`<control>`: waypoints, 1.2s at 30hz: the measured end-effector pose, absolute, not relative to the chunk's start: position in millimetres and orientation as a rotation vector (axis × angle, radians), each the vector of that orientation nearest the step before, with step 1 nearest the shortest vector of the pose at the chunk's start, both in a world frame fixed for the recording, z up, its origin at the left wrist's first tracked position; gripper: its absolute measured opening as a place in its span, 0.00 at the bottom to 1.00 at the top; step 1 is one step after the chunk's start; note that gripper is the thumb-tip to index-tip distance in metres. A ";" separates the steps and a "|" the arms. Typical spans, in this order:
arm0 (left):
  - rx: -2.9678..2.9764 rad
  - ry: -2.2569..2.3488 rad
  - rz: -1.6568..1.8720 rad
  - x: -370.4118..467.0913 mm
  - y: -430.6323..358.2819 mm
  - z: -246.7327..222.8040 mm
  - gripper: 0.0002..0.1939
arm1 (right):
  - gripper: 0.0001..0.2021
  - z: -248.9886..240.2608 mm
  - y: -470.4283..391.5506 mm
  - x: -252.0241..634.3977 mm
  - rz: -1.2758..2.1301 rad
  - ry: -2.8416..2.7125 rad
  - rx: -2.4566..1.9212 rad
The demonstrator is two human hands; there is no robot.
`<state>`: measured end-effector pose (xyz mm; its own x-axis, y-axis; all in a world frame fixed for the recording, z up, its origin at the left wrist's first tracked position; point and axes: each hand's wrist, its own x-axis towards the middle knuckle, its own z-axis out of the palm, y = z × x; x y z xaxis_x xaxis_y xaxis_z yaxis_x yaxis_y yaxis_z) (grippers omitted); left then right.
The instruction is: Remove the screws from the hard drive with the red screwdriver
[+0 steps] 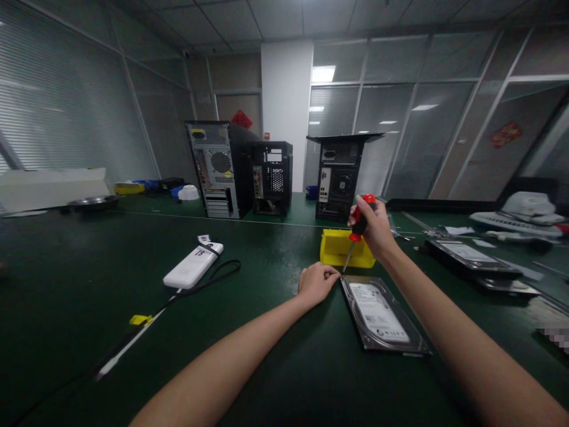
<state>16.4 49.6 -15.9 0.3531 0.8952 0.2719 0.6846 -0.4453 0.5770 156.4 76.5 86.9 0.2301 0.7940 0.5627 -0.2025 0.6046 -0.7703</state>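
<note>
Forearm (457, 338) beside grey, white-labelled hard drive (382, 314)

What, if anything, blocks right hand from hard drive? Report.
Nothing visible. The screwdriver in the right hand points down at the far-left corner of the hard drive; the left hand is beside it.

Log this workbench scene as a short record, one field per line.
Right hand: grips a red-and-black screwdriver, shaft pointing down
Screwdriver tip: at the hard drive's far-left corner; exact contact too small to tell
Left hand: fingertips beside that same corner
Hard drive: lying flat, white label up
Behind the drive: yellow bin
Left side: white device with a cable attached
Right side: more drives, stacked
Back: three computer towers
Surface: green tabletop
</note>
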 end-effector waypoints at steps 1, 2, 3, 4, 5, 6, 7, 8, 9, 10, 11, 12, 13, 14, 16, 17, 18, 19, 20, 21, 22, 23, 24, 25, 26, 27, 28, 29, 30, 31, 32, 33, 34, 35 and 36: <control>2.258 1.385 0.804 16.6 50.3 -16.8 0.12 | 0.22 87.2 75.8 156.8 0.756 -1.141 -0.628; 2.257 1.382 0.809 16.7 50.8 -17.6 0.12 | 0.21 87.5 74.8 157.2 0.764 -1.139 -0.628; 2.255 1.379 0.816 16.8 51.2 -18.3 0.12 | 0.21 87.8 73.8 157.6 0.775 -1.136 -0.626; 2.253 1.376 0.822 16.9 51.4 -18.7 0.12 | 0.20 88.0 72.9 158.1 0.787 -1.134 -0.623; 2.249 1.375 0.825 16.9 51.5 -18.7 0.12 | 0.19 88.1 72.2 158.5 0.798 -1.133 -0.621; 2.247 1.375 0.825 16.9 51.3 -18.5 0.12 | 0.19 88.0 71.7 158.9 0.808 -1.134 -0.619; 2.245 1.377 0.825 16.7 51.1 -18.1 0.12 | 0.19 87.8 71.5 159.1 0.815 -1.138 -0.617; 2.243 1.379 0.823 16.6 50.8 -17.5 0.12 | 0.19 87.6 71.4 159.1 0.820 -1.145 -0.613; 2.242 1.380 0.821 16.3 50.6 -16.9 0.12 | 0.19 87.4 71.5 158.8 0.823 -1.152 -0.610; 2.241 1.382 0.818 16.1 50.3 -16.4 0.12 | 0.18 87.2 71.7 158.4 0.820 -1.155 -0.610; 2.240 1.380 0.816 15.9 50.1 -16.0 0.12 | 0.18 87.0 72.0 157.8 0.811 -1.153 -0.614; 2.238 1.380 0.814 15.7 50.0 -15.7 0.12 | 0.17 86.8 72.3 157.3 0.798 -1.146 -0.618; 2.237 1.380 0.813 15.6 50.0 -15.7 0.12 | 0.18 86.7 72.6 156.7 0.784 -1.135 -0.623; 2.237 1.378 0.814 15.6 50.0 -15.8 0.12 | 0.20 86.6 72.9 156.3 0.772 -1.124 -0.626; 2.238 1.376 0.818 15.7 50.2 -16.5 0.12 | 0.22 86.4 73.4 156.1 0.762 -1.111 -0.621; 2.238 1.377 0.820 15.8 50.4 -16.9 0.12 | 0.22 86.5 73.5 156.1 0.763 -1.108 -0.616; 2.237 1.377 0.823 15.9 50.6 -17.5 0.12 | 0.22 86.6 73.4 156.3 0.766 -1.105 -0.613; 2.237 1.376 0.826 16.0 50.8 -18.0 0.12 | 0.21 86.7 73.3 156.5 0.769 -1.101 -0.614; 2.237 1.375 0.830 16.1 51.1 -18.4 0.12 | 0.21 86.9 73.1 156.8 0.773 -1.096 -0.616; 2.237 1.374 0.834 16.1 51.3 -18.8 0.12 | 0.21 87.1 73.0 157.1 0.778 -1.090 -0.618; 2.238 1.373 0.838 16.1 51.5 -19.1 0.12 | 0.21 87.3 72.9 157.4 0.784 -1.086 -0.620; 2.238 1.372 0.840 16.1 51.5 -19.2 0.12 | 0.21 87.4 73.0 157.8 0.791 -1.085 -0.620; 2.238 1.373 0.839 16.1 51.5 -19.1 0.12 | 0.21 87.4 73.3 158.1 0.790 -1.087 -0.620; 2.238 1.375 0.836 16.1 51.3 -18.9 0.12 | 0.20 87.2 73.9 158.6 0.784 -1.090 -0.621; 2.237 1.376 0.832 16.1 51.0 -18.5 0.12 | 0.19 87.0 74.7 159.1 0.773 -1.095 -0.627; 2.237 1.377 0.828 16.1 50.5 -18.0 0.12 | 0.18 86.7 75.7 159.8 0.757 -1.102 -0.633; 2.238 1.380 0.823 16.1 50.0 -17.4 0.12 | 0.16 86.2 76.9 160.5 0.741 -1.110 -0.633; 2.239 1.382 0.819 16.0 49.4 -16.7 0.12 | 0.15 85.7 78.2 161.3 0.728 -1.114 -0.624; 2.241 1.383 0.816 16.0 48.9 -16.1 0.12 | 0.15 85.1 79.4 162.0 0.724 -1.117 -0.610; 2.243 1.383 0.814 15.9 48.4 -15.5 0.13 | 0.15 84.5 80.6 162.8 0.725 -1.116 -0.592; 2.244 1.384 0.814 15.8 48.0 -15.0 0.13 | 0.15 83.9 81.5 163.5 0.726 -1.113 -0.576; 2.244 1.383 0.814 15.8 47.7 -14.6 0.13 | 0.15 83.4 82.1 164.1 0.727 -1.110 -0.567; 2.244 1.382 0.816 15.7 47.6 -14.5 0.13 | 0.15 82.9 82.5 164.6 0.726 -1.111 -0.568; 2.243 1.382 0.818 15.7 47.6 -14.5 0.13 | 0.15 82.6 82.6 165.0 0.720 -1.118 -0.575; 2.241 1.383 0.818 15.7 47.7 -14.7 0.13 | 0.15 82.2 82.5 165.2 0.711 -1.127 -0.584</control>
